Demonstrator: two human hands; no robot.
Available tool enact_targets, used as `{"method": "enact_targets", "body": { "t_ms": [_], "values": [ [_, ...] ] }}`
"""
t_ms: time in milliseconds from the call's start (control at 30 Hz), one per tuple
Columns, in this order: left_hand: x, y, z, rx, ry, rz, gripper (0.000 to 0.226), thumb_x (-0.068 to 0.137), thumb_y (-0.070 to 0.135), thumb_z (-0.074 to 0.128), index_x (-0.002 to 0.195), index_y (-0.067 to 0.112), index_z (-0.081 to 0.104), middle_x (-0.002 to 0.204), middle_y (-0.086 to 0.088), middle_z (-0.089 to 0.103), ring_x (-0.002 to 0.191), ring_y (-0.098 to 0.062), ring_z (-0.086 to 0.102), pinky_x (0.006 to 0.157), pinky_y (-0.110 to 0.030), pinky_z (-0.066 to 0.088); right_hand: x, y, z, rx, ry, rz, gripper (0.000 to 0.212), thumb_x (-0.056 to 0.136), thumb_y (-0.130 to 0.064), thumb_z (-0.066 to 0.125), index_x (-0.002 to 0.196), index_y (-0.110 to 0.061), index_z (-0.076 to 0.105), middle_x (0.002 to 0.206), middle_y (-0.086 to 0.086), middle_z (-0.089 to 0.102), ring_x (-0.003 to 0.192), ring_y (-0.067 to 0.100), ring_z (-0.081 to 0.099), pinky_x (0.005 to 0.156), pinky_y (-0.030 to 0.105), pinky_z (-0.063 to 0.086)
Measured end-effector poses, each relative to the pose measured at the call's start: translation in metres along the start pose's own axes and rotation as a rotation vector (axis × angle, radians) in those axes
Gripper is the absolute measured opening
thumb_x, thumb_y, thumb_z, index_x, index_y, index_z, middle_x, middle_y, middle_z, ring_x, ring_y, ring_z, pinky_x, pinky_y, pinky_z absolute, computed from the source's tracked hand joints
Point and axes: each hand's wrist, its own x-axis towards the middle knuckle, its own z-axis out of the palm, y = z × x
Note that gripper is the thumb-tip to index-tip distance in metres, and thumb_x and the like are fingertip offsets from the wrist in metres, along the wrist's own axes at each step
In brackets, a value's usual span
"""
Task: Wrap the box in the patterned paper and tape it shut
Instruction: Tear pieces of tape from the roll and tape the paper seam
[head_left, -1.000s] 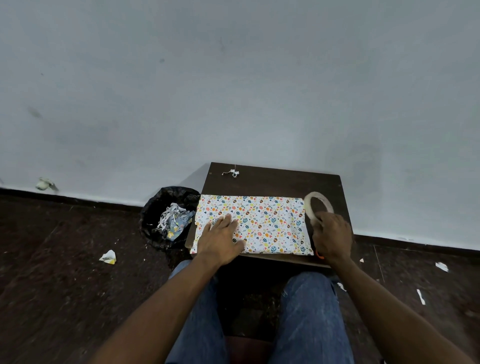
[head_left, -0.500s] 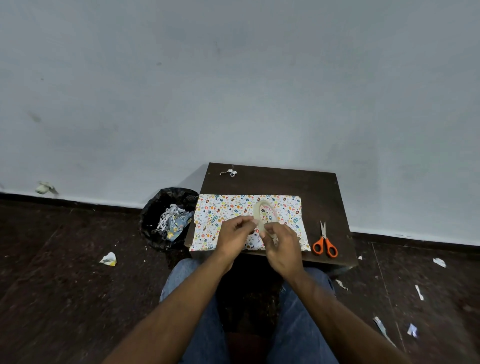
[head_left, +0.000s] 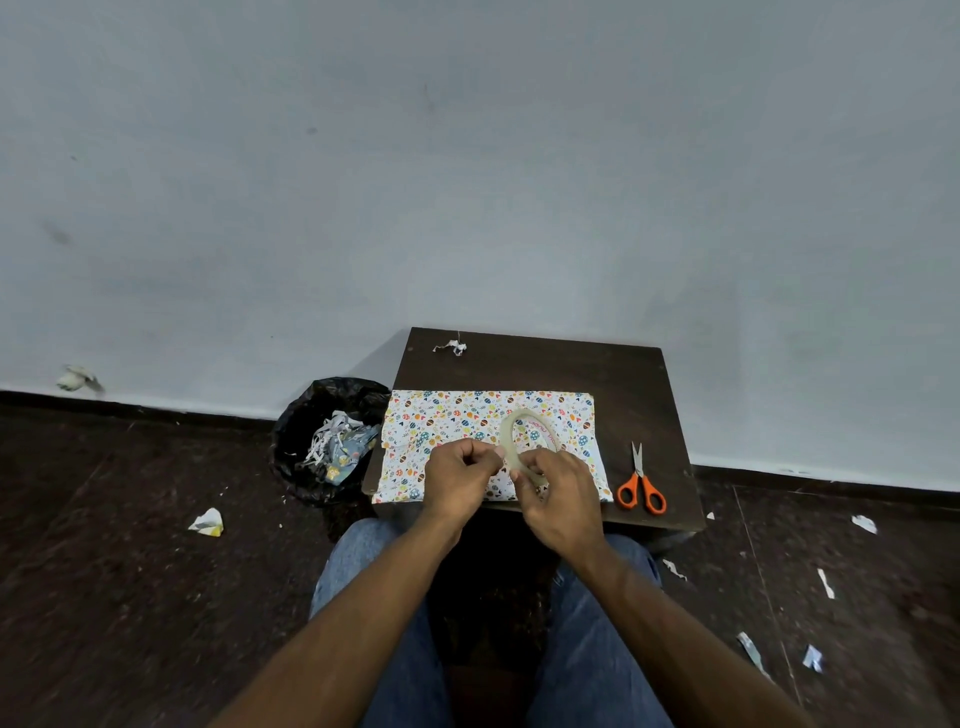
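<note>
The box (head_left: 467, 421) lies flat on a small dark brown wooden table (head_left: 623, 374), already covered by the patterned paper (head_left: 571, 415), which is white with many small dots and shapes in orange, blue, yellow and green. The package is a wide, low rectangle and reaches to the near edge of the table. Above its near half both hands meet. The right hand (head_left: 561, 493) holds a roll of tape (head_left: 511, 441), a thin, pale, half-transparent ring that stands on its edge, tilted; the fingers are curled around its lower part. The left hand (head_left: 457, 478) has its fingers curled in, and thumb and forefinger pinch at the left side of the ring; whether they hold the loose end of the tape I cannot tell, it is too small to see. To the right of the package, apart from it, a pair of scissors (head_left: 640, 483) with orange plastic handles and closed metal blades lies on the table, the blades pointing away from the person. A small crumpled white scrap (head_left: 453, 347) lies near the far edge of the table. On the left of the table stands a bin (head_left: 296, 436) lined with a shiny black bag, filled with crumpled paper cuttings. More paper scraps lie scattered on the dark speckled floor (head_left: 130, 571). Behind is a plain, matte grey-white wall (head_left: 467, 182). The person's knees in blue jeans (head_left: 405, 649) are below the table.
</note>
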Motion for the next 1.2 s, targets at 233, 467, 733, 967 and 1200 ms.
{"method": "enact_targets", "body": {
  "t_ms": [233,467,733,967,1200],
  "values": [
    [-0.009,-0.004,-0.001,0.459,0.132,0.338,0.011,0.091,0.026,0.065,0.083,0.019,0.067,0.084,0.010,0.069,0.079,-0.010,0.064,0.069,-0.030,0.050,-0.001,-0.010,0.003,0.001,0.005,0.076,0.020,0.079,-0.033,0.057,0.088,-0.017,0.066,0.078,-0.002,0.064,0.079,0.022,0.058,0.073,0.032,0.041],
    [-0.008,-0.009,-0.006,0.472,-0.011,0.680,0.021,0.095,0.034,0.049,0.089,0.018,0.061,0.088,0.008,0.060,0.077,-0.012,0.056,0.061,-0.036,0.047,0.009,-0.021,-0.007,0.211,-0.030,0.217,0.031,0.090,-0.019,0.063,0.118,-0.029,0.058,0.064,-0.006,0.057,0.063,0.016,0.057,0.064,0.039,0.049],
    [-0.006,0.003,-0.011,0.295,0.020,0.615,0.025,0.094,0.043,0.047,0.097,0.022,0.060,0.096,0.015,0.060,0.094,-0.003,0.058,0.074,-0.037,0.052,0.007,-0.027,-0.013,0.498,0.005,0.186,0.023,0.088,-0.013,0.068,0.090,-0.035,0.064,0.058,-0.009,0.052,0.056,0.011,0.050,0.060,0.035,0.045],
    [-0.017,0.009,0.001,0.025,0.011,0.429,0.043,0.088,0.026,0.054,0.131,0.025,0.049,0.107,0.011,0.061,0.101,-0.003,0.061,0.084,-0.030,0.054,0.014,-0.047,-0.018,0.797,0.038,0.314,0.018,0.091,-0.001,0.064,0.092,-0.019,0.067,0.071,0.001,0.071,0.065,0.013,0.066,0.063,0.032,0.051],
    [-0.019,0.011,0.009,-0.144,0.020,0.312,0.023,0.087,0.024,0.062,0.106,0.036,0.066,0.110,0.004,0.066,0.105,-0.009,0.063,0.085,-0.034,0.054,0.009,-0.050,-0.023,0.843,0.036,0.332,0.020,0.092,0.002,0.060,0.091,-0.017,0.067,0.067,-0.001,0.069,0.062,0.009,0.064,0.062,0.032,0.050]
  ]
}}
